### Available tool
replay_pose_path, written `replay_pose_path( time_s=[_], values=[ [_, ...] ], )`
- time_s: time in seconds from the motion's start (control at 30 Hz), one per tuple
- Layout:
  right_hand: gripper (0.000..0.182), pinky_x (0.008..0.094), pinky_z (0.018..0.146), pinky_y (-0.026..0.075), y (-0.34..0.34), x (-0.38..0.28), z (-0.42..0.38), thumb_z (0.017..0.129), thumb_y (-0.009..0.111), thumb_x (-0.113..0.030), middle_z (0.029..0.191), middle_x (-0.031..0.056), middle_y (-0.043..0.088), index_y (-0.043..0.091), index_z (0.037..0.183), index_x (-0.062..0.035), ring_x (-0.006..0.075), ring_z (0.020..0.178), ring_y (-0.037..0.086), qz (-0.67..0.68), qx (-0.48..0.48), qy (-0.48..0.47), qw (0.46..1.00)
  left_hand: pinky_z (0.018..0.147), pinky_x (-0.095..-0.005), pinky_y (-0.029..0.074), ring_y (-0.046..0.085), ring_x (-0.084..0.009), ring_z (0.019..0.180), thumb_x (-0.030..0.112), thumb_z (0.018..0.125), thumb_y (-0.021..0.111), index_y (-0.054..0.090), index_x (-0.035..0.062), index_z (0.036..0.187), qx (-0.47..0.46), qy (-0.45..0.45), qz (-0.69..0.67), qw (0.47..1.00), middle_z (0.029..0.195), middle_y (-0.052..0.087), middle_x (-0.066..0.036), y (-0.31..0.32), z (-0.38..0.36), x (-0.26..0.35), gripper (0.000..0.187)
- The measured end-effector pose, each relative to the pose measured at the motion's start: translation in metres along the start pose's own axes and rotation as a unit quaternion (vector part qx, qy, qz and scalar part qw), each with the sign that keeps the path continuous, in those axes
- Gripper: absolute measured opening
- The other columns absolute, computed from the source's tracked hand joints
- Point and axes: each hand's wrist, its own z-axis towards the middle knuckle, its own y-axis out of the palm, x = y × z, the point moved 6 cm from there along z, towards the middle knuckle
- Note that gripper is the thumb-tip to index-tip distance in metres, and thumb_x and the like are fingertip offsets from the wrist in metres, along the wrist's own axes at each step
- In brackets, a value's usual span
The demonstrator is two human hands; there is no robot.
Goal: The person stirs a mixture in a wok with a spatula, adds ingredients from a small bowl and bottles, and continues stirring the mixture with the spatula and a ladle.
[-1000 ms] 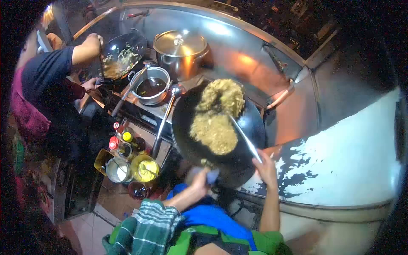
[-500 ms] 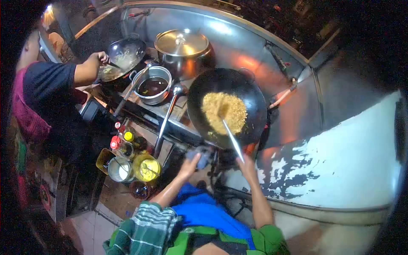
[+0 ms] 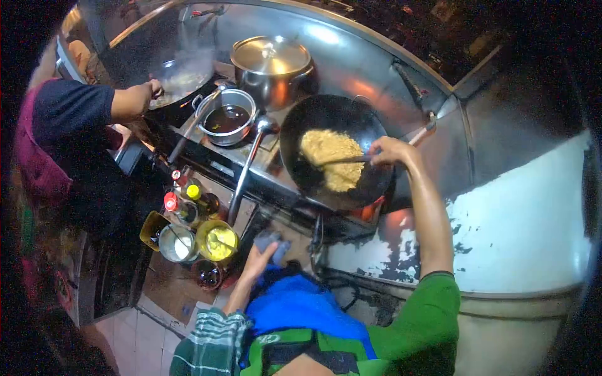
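Over the right rim of a black wok, my right hand is closed around the handle of a wok spatula. The blade lies in golden-brown, rice-like food, which hides its exact shape. The spatula points left, almost level across the food. My left hand is low, between my apron and the stove front, gripping a bunched grey-blue cloth. Left of that hand stand a container of yellow food and a metal pot with white contents.
A pot of dark liquid and a lidded stockpot stand behind. A ladle lies across the stove edge. Bottles stand front left. Another person's hand works at a steaming wok. A metal splash wall curves behind.
My right hand has moved up and over the wok's right side, turning the spatula from steep to nearly level. My left hand with the cloth has shifted slightly left and down.
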Motion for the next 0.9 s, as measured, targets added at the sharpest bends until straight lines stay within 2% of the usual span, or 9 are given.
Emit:
replay_pose_path(
  time_s=[0.03, 0.23, 0.3, 0.43, 0.53, 0.6, 0.63, 0.8, 0.9],
  values=[
    [0.031, 0.0250, 0.055, 0.047, 0.006, 0.009, 0.000, 0.069, 0.072, -0.013, 0.069, 0.0049, 0.065, 0.067, 0.098, -0.0040, 0.0106, 0.058, 0.059, 0.052, -0.048, 0.135, 0.988, 0.060, -0.0223, 0.038, 0.050, -0.0058, 0.076, 0.039, 0.086, 0.062, 0.058, 0.0082, 0.108, 0.004, -0.011, -0.025, 1.000, 0.094, 0.060, 0.003, 0.006, -0.007, 0.017, 0.038],
    [0.016, 0.0276, 0.047, 0.049, -0.053, -0.040, -0.076, 0.065, 0.074, -0.012, 0.064, 0.0054, 0.065, 0.070, 0.080, -0.0056, 0.0109, 0.052, 0.061, -0.035, -0.142, 0.099, 0.984, 0.078, -0.0264, 0.043, 0.054, -0.0106, 0.090, 0.032, 0.086, 0.064, 0.055, 0.0059, 0.115, -0.004, -0.002, -0.021, 1.000, 0.103, 0.060, -0.001, -0.009, -0.001, -0.015, 0.040],
    [0.020, 0.0365, 0.066, 0.051, -0.006, -0.016, -0.042, 0.068, 0.074, -0.011, 0.079, 0.0117, 0.068, 0.069, 0.085, -0.0061, 0.0238, 0.072, 0.065, -0.109, -0.039, 0.108, 0.987, 0.097, -0.0317, 0.038, 0.051, -0.0160, 0.108, 0.025, 0.087, 0.063, 0.052, 0.0019, 0.121, -0.060, 0.025, -0.030, 0.997, 0.114, 0.057, -0.006, 0.004, -0.001, 0.000, 0.043],
    [0.026, 0.0428, 0.082, 0.049, 0.012, 0.009, -0.036, 0.072, 0.072, -0.014, 0.093, 0.0158, 0.067, 0.066, 0.097, -0.0089, 0.0325, 0.091, 0.064, -0.120, 0.028, 0.087, 0.989, 0.086, -0.0332, 0.046, 0.058, -0.0199, 0.101, 0.033, 0.093, 0.054, 0.047, -0.0006, 0.126, -0.135, -0.058, 0.024, 0.989, 0.118, 0.058, -0.013, 0.033, 0.017, 0.002, 0.048],
    [0.018, 0.0402, 0.076, 0.051, -0.028, -0.002, -0.088, 0.076, 0.064, -0.015, 0.088, 0.0145, 0.068, 0.068, 0.092, -0.0092, 0.0281, 0.083, 0.066, -0.076, -0.005, 0.236, 0.969, 0.075, -0.0378, 0.049, 0.063, -0.0269, 0.083, 0.046, 0.095, 0.040, 0.056, -0.0031, 0.113, -0.104, 0.098, 0.205, 0.968, 0.100, 0.064, -0.017, 0.048, 0.041, 0.010, 0.055],
    [0.017, 0.0409, 0.072, 0.052, -0.023, -0.005, -0.100, 0.078, 0.059, -0.020, 0.083, 0.0135, 0.068, 0.070, 0.086, -0.0110, 0.0259, 0.078, 0.068, -0.232, -0.040, 0.241, 0.942, 0.071, -0.0441, 0.047, 0.062, -0.0362, 0.069, 0.054, 0.095, 0.027, 0.064, -0.0048, 0.088, -0.124, 0.068, 0.226, 0.964, 0.077, 0.065, -0.020, 0.064, 0.054, 0.029, 0.070],
    [0.017, 0.0432, 0.068, 0.052, -0.004, 0.006, -0.086, 0.080, 0.055, -0.018, 0.083, 0.0121, 0.069, 0.071, 0.081, -0.0117, 0.0272, 0.078, 0.068, -0.293, 0.059, 0.214, 0.930, 0.074, -0.0464, 0.045, 0.062, -0.0398, 0.069, 0.054, 0.096, 0.023, 0.062, -0.0037, 0.067, -0.072, 0.133, 0.242, 0.958, 0.063, 0.062, -0.021, 0.075, 0.077, 0.010, 0.075],
    [0.023, 0.0426, 0.065, 0.051, 0.043, 0.009, -0.054, 0.085, 0.048, -0.010, 0.081, 0.0115, 0.067, 0.069, 0.090, -0.0172, 0.0294, 0.076, 0.067, -0.357, 0.190, 0.127, 0.906, 0.084, -0.0441, 0.045, 0.064, -0.0375, 0.080, 0.059, 0.093, 0.014, 0.067, -0.0024, 0.076, -0.026, 0.031, 0.389, 0.920, 0.072, 0.066, -0.020, 0.118, 0.143, 0.012, 0.083],
    [0.023, 0.0420, 0.063, 0.050, 0.019, -0.016, -0.080, 0.086, 0.048, -0.011, 0.077, 0.0099, 0.066, 0.068, 0.095, -0.0178, 0.0287, 0.071, 0.066, -0.361, 0.234, 0.132, 0.893, 0.079, -0.0389, 0.048, 0.066, -0.0283, 0.073, 0.063, 0.092, 0.017, 0.069, 0.0007, 0.072, -0.107, 0.006, 0.288, 0.952, 0.066, 0.067, -0.011, 0.132, 0.155, 0.022, 0.083]
  ],
)
